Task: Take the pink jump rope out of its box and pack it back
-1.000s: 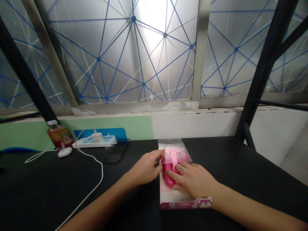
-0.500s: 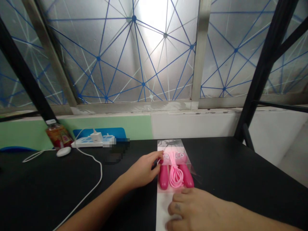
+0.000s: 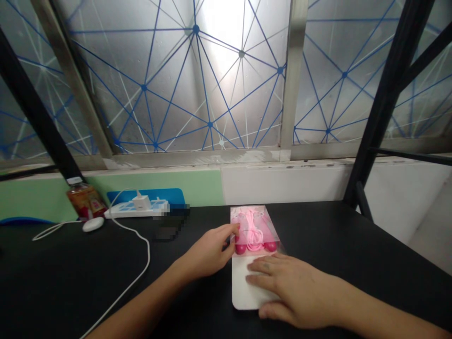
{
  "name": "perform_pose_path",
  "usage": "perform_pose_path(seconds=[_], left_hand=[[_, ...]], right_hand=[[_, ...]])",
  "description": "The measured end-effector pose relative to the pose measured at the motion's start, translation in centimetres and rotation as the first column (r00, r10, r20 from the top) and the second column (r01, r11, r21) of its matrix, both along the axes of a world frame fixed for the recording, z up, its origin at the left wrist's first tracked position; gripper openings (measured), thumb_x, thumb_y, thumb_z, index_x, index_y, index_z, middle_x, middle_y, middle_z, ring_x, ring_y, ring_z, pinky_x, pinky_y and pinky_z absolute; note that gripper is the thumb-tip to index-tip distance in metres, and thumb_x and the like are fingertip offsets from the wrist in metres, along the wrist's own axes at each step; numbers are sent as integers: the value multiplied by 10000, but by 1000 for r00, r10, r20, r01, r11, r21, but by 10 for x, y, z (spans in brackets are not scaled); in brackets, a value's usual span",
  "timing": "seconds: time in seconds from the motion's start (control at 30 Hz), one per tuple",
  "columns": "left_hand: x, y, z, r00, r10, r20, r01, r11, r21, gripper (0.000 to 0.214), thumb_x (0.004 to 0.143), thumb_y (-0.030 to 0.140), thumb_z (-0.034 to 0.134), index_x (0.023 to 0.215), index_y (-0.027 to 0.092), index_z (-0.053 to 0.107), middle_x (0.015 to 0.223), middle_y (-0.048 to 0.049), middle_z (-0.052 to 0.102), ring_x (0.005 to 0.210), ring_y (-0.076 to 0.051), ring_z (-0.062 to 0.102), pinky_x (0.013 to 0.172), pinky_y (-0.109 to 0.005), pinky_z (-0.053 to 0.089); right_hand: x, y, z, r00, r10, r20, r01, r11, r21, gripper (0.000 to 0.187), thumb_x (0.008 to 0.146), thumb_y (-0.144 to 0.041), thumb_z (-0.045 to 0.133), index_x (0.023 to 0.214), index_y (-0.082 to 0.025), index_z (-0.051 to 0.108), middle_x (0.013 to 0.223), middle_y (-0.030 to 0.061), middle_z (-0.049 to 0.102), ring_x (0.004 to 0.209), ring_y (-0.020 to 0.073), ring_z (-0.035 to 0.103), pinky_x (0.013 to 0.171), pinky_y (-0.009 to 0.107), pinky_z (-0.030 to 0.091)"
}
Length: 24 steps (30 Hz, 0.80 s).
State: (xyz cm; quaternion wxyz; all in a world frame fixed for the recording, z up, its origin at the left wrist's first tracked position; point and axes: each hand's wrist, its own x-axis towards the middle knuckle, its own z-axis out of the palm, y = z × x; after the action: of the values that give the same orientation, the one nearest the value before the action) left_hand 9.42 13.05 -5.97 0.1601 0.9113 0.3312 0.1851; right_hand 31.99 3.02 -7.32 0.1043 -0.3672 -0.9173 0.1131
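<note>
A pink jump rope (image 3: 253,238) with darker pink handles lies on a long white card (image 3: 243,287). A clear plastic sleeve (image 3: 270,230) covers the card's far part, rope included. My left hand (image 3: 212,249) pinches the left edge of the sleeve between thumb and fingers. My right hand (image 3: 296,292) rests on the near right part of the card, fingers stretched out flat and the thumb by its bottom edge. That hand hides the card's right side.
The black table (image 3: 176,301) meets a wall below patterned windows. At the back left are a drink bottle (image 3: 86,200), a white power strip (image 3: 155,208) with a plugged-in charger (image 3: 141,202), a white cable (image 3: 148,252) and a small white puck (image 3: 93,224). Black frame bars (image 3: 383,99) flank the table.
The card and jump rope have slid away from me, deeper into the sleeve. My right hand moved forward with them, its fingers now straighter. My left hand stayed in place.
</note>
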Motion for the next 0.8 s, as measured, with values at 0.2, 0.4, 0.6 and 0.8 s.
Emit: perform_pose_path(seconds=[0.2,0.4,0.6,0.8], left_hand=[[-11,4,-1,999,-22,39,22,1000,-2,288,909,244,516,1185,235,596,1301,-65,601,1147,-235,568,920,-326,481],[-19,4,3,998,-35,44,40,993,-110,337,1006,360,379,1247,230,574,1324,-59,592,1182,-237,556,1010,-372,427],[-19,2,0,995,-87,-41,85,994,-63,686,779,428,732,1378,231,462,1450,-88,476,1293,-286,473,1057,-382,406],[-20,9,-11,997,-65,-29,67,994,83,304,952,287,502,1240,230,581,1300,-64,602,1213,-225,539,1048,-359,400]], right_hand=[[2,2,18,998,4,-68,-1,999,43,395,862,-198,578,1255,-234,591,1271,70,621,1139,228,582,1003,375,438],[13,28,1,953,-242,-184,281,932,229,461,864,-286,634,1302,-178,537,1319,130,538,1213,269,490,1032,425,423],[22,42,-20,909,-376,-178,410,882,231,549,921,-404,555,1384,-126,455,1413,173,449,1301,305,412,1085,461,371],[28,46,-16,905,-379,-194,416,884,214,395,900,-385,584,1243,-191,564,1205,128,579,1041,270,585,910,406,475]])
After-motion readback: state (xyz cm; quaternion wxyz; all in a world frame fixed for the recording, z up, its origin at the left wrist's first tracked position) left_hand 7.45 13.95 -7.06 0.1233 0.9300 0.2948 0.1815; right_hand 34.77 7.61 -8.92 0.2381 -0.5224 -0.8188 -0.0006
